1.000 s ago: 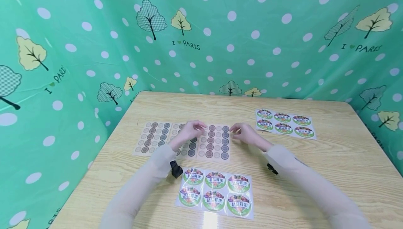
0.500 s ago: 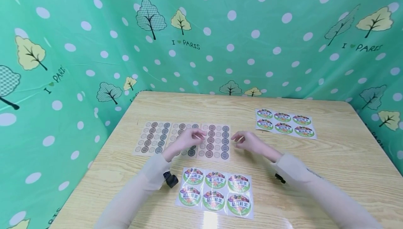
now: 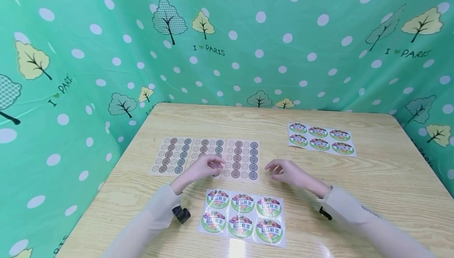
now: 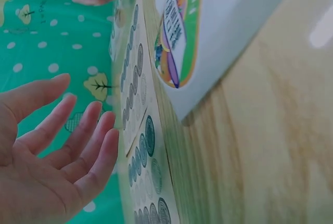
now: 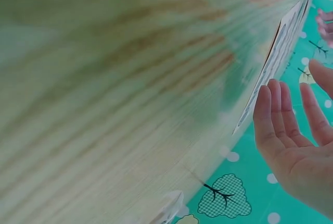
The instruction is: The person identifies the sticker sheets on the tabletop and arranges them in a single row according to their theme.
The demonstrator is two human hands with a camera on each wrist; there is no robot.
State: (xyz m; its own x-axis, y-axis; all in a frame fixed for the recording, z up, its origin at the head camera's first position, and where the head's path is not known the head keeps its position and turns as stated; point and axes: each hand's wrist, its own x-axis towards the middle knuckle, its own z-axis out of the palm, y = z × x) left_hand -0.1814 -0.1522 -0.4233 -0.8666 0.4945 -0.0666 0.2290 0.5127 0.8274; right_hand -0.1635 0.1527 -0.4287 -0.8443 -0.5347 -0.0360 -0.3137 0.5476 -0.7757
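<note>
Three sheets of small round stickers lie side by side: a left sheet [image 3: 171, 156], a middle one [image 3: 205, 147] and a right one [image 3: 241, 159]. My left hand [image 3: 205, 166] hovers over the lower part of the middle sheet, fingers loosely bent, holding nothing. To the right of the right sheet, my right hand [image 3: 289, 172] is in the air above the wood, also holding nothing. Both wrist views show relaxed, spread fingers, on the left hand [image 4: 67, 156] and the right hand [image 5: 296, 140].
A sheet of large fruit stickers [image 3: 242, 217] lies nearer, between my forearms. Another such sheet [image 3: 320, 139] is at the back right of the wooden table [image 3: 383, 179]. A green dotted curtain [image 3: 227, 68] hangs behind the table and along its left side.
Both hands have drawn back toward the near edge, the left moving slightly left and the right slightly right. More of the middle sheet shows. The sheets have stayed put.
</note>
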